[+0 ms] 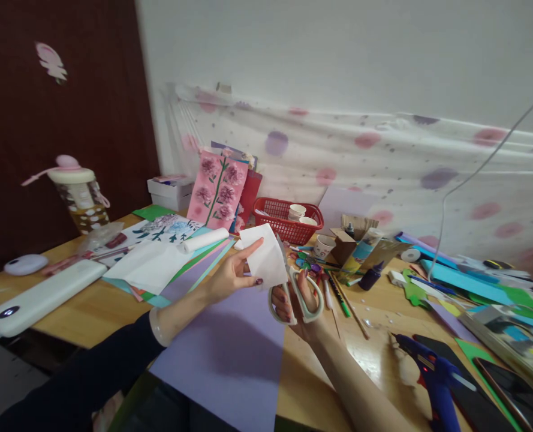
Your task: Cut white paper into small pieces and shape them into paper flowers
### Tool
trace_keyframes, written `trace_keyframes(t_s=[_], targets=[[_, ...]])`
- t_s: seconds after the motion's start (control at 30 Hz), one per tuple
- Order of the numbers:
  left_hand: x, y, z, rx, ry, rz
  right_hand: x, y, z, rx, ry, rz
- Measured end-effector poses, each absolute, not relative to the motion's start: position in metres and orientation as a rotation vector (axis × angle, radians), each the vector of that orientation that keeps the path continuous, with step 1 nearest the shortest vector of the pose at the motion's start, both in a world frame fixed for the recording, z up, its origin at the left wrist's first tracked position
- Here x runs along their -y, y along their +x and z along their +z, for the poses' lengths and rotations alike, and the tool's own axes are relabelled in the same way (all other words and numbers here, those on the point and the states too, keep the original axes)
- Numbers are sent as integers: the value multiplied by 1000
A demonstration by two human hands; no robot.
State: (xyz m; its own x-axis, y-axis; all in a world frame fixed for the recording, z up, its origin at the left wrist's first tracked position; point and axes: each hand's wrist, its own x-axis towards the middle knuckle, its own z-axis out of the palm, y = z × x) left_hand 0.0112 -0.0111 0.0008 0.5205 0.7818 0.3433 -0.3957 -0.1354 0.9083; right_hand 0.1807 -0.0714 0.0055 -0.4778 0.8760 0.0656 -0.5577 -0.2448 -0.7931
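Observation:
My left hand (234, 275) pinches a folded piece of white paper (266, 257) and holds it up over the table. My right hand (298, 303) has its fingers through the white handles of a pair of scissors (297, 293). The blades point up along the right edge of the white paper. Below both hands lies a large lilac sheet (230, 354) that hangs over the table's near edge.
A blue glue gun (432, 375) lies at the front right. A red basket (284, 219) with paper cups stands behind, beside a pink flower card (216, 189). Coloured paper sheets (176, 264), pens, a white power bank (36, 297) and a pink-lidded bottle (80, 198) crowd the wooden table (86, 312).

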Motion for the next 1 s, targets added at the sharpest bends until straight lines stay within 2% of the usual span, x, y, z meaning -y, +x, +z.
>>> trace_keyframes(t_s=[0.5,0.8,1.0], targets=[[14,11,3,-359,1396,987,71,185,4,964,-470,1825],[11,20,3,-531,1168,1245,72,180,3,1075,-552,1751],[11,17,1,-516,1183,1146,73,180,3,1148,-584,1741]])
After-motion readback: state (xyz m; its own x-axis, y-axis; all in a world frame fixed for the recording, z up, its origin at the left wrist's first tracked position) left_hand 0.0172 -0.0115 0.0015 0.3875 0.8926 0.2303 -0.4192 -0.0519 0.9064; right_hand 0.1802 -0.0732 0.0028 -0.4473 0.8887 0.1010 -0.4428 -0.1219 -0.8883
